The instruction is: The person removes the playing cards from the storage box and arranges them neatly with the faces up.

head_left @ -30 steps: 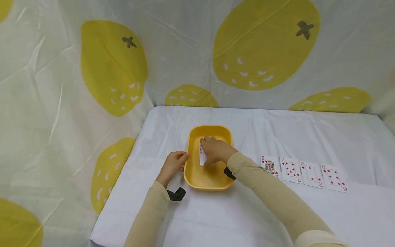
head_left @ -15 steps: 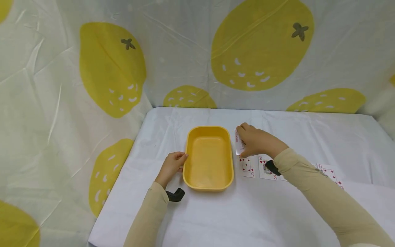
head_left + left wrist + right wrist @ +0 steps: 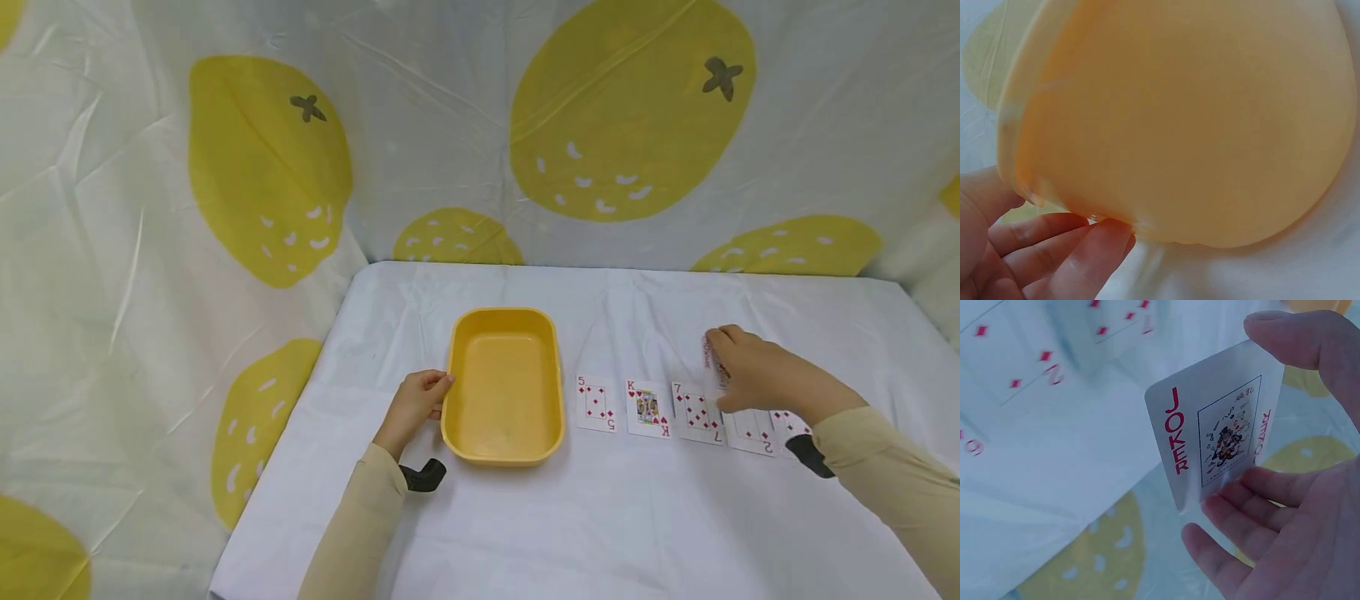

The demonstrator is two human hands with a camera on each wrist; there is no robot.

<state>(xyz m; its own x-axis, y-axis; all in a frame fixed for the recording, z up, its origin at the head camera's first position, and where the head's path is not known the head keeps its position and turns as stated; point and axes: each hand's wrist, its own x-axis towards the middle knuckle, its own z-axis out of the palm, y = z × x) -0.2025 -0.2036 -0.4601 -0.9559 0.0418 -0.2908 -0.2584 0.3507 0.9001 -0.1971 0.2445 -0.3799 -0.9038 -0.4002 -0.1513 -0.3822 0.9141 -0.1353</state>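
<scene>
A yellow plastic tray (image 3: pixel 502 392) with nothing in it sits on the white cloth. My left hand (image 3: pixel 414 406) pinches its left rim between thumb and fingers; the left wrist view shows the fingertips (image 3: pixel 1107 240) at the edge. Over to the right, my right hand (image 3: pixel 772 375) holds a joker card (image 3: pixel 1229 434) by its edges, thumb on one side and fingers on the other. The card is raised above a row of face-up cards, tilted on edge. Below it lie the 7 of diamonds (image 3: pixel 697 414) and the 2 of diamonds (image 3: pixel 752 435), the latter partly covered by the hand.
Nearer the tray in the same row are the 5 of diamonds (image 3: pixel 596 403) and the king of hearts (image 3: pixel 648 408). The 6 of diamonds (image 3: pixel 790 423) at the right end is partly hidden by the wrist. A lemon-patterned curtain (image 3: pixel 435 125) closes off the back and left.
My right hand has lifted the joker card out of the tray and carried it right, past the 5 and the king. My left hand has stayed at the tray's rim.
</scene>
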